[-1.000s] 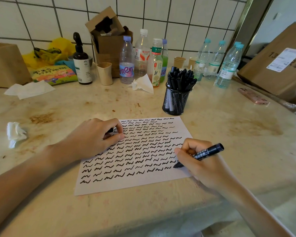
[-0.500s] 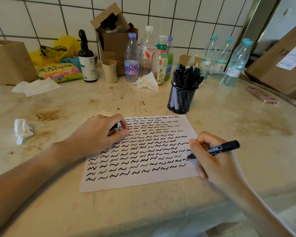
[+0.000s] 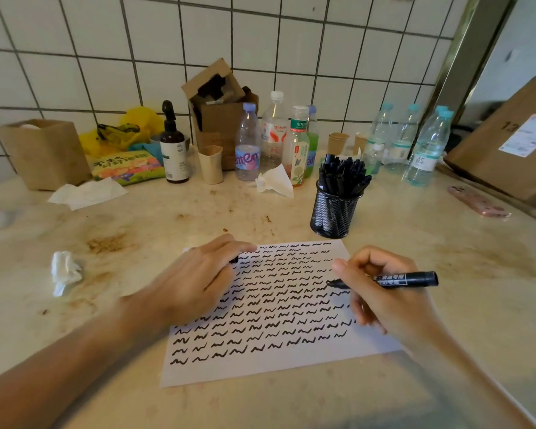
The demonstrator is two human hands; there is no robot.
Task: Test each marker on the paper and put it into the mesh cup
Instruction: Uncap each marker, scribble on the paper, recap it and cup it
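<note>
Head cam: right hand pinches a slim black marker, tip over the squiggle-covered white paper. Left hand rests curled on the sheet around a small black cap. Round wire mesh cup sits just behind, stuffed with markers.

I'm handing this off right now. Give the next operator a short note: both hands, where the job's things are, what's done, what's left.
Right hand: holds an uncapped black marker in a writing grip, tip at the right edge of the paper.
Left hand: rests on the sheet's upper left, curled round something small and dark, probably the cap.
Mesh cup: just behind the paper, already packed with black markers.
Done: the sheet carries many rows of test squiggles.
Left: cap this marker and drop it in the cup. No other loose markers are in view.
</note>
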